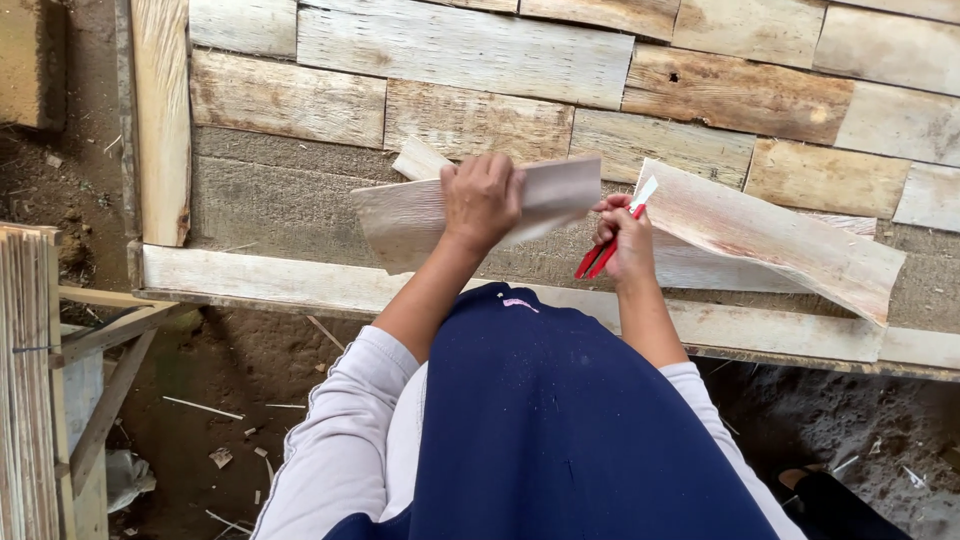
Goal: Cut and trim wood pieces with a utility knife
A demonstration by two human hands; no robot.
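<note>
Nearest us, our right hand [622, 240] is closed round a red-handled cutter [608, 245], blade tip up, just right of the veneer sheet [470, 215]. Our left hand [482, 200] lies palm-down on that sheet w/ fingers curled over its far edge, pinning it to the work table [260, 200]. We judge the sheet v. light, thin, springy & prone to splitting along the grain, so best held flat near mid-span, not by a corner. Right of it lies 1 more curled sheet [770, 235]; far side, a patchwork of laid wood pieces [470, 50].
</note>
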